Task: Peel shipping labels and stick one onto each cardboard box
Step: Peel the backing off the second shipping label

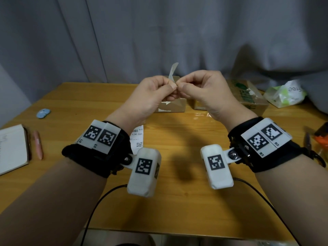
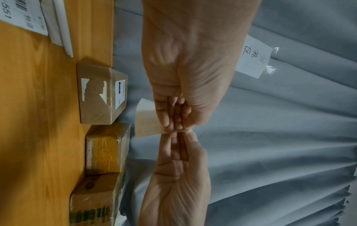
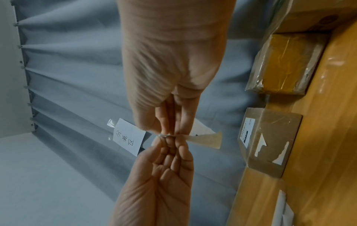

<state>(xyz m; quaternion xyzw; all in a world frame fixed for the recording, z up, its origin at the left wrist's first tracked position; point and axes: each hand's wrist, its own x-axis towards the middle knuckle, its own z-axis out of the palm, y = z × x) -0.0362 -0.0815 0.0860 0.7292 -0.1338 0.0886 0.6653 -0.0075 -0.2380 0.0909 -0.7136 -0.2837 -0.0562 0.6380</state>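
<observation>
Both hands are raised over the wooden table (image 1: 177, 201), fingertip to fingertip. My left hand (image 1: 172, 87) and right hand (image 1: 179, 87) each pinch one edge of a small pale shipping label (image 1: 173, 71), which curls upward between them. The left wrist view shows the label (image 2: 146, 120) fanning out beside my left hand (image 2: 173, 125), with my right hand (image 2: 177, 137) meeting it. Behind the hands stand a brown box (image 1: 174, 107) with torn white remnants, a yellow taped box (image 1: 197, 104) and a green-printed box (image 1: 248, 96). A printed label sheet (image 1: 137, 137) lies under my left wrist.
A notebook (image 1: 12, 148), a pink pen (image 1: 38, 144) and a blue object (image 1: 43, 113) lie at the left. A plastic bag (image 1: 284, 93) and orange items (image 1: 319, 139) sit at the right. A grey curtain (image 1: 159, 32) carries a taped handwritten note (image 2: 253, 56).
</observation>
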